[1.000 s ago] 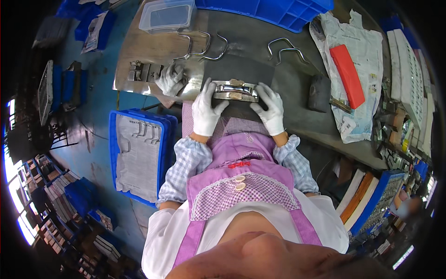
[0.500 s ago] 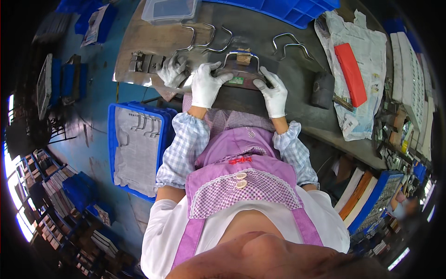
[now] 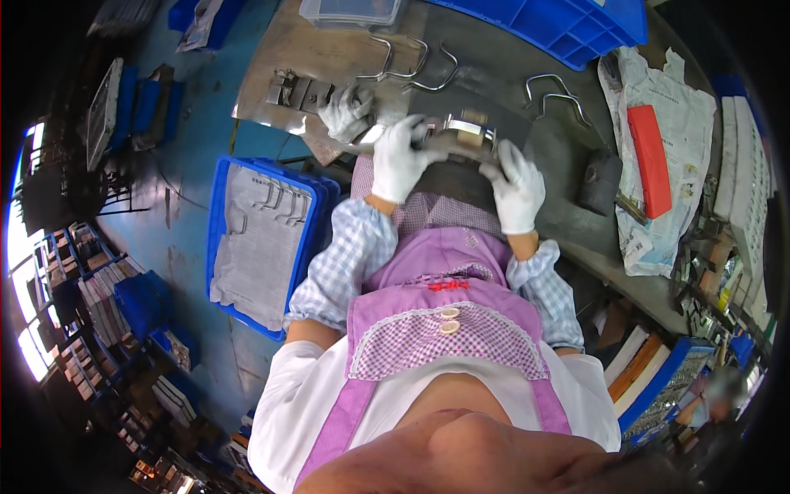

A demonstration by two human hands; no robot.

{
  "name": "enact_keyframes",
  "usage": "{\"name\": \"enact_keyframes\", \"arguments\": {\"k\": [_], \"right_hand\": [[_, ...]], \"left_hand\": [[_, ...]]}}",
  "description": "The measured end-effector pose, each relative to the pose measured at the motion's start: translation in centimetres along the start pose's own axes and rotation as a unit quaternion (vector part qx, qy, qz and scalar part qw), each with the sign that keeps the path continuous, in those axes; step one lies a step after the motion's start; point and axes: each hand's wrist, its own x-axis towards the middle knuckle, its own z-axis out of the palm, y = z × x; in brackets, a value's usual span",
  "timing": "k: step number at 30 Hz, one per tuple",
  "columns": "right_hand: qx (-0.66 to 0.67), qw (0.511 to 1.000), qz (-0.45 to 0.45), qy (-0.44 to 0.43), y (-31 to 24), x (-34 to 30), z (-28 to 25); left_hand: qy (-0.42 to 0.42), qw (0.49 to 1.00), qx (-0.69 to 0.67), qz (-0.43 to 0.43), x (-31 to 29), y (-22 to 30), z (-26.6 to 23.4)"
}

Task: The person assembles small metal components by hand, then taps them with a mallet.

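My left hand (image 3: 399, 162), in a white glove, closes on the left end of a dark brownish strip (image 3: 462, 154). My right hand (image 3: 518, 185), gloved too, pinches the right end. Between the hands, the strip lies along the near side of a shiny bent metal bar (image 3: 470, 128) at the bench's near edge. A tan taped piece (image 3: 474, 116) sits just behind the bar. Motion blurs the strip, and I cannot tell whether it touches the bar. A loose grey-white glove (image 3: 346, 113) lies left of my left hand.
Bent metal handles (image 3: 443, 84) and further handles (image 3: 553, 97) lie toward the back. A metal block (image 3: 298, 90) sits left, a dark cylinder (image 3: 601, 183) right. A red case (image 3: 650, 160) rests on newspaper (image 3: 671, 247). A blue tray (image 3: 216, 255) stands lower left.
The whole view has shifted, so the bench appears further right. Both hands have moved with the strip, which now tilts. Its green label no longer shows.
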Motion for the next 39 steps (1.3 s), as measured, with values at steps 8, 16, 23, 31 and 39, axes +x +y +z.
{"name": "enact_keyframes", "arguments": {"k": [8,16,23,31,39], "right_hand": [[-0.006,0.998,-0.034,0.059,1.6,-0.2,2.6],[0.027,0.999,0.029,-0.030,1.0,-0.2,1.0],[0.293,0.951,0.095,-0.012,-1.6,3.5,-1.5],[0.178,0.968,-0.166,-0.069,-4.7,2.5,-4.8],[-0.306,0.950,0.051,-0.041,19.7,-3.3,-14.1]], "left_hand": [[0.087,0.992,-0.086,0.009,-1.2,-0.4,2.2],[0.011,0.998,0.037,0.046,-1.8,0.1,1.6],[0.054,0.995,0.070,0.051,-2.2,1.1,-0.7],[-0.173,0.854,-0.332,-0.361,-2.4,8.2,-4.5],[-0.186,0.961,-0.020,-0.206,-5.2,5.9,-6.2]]}}
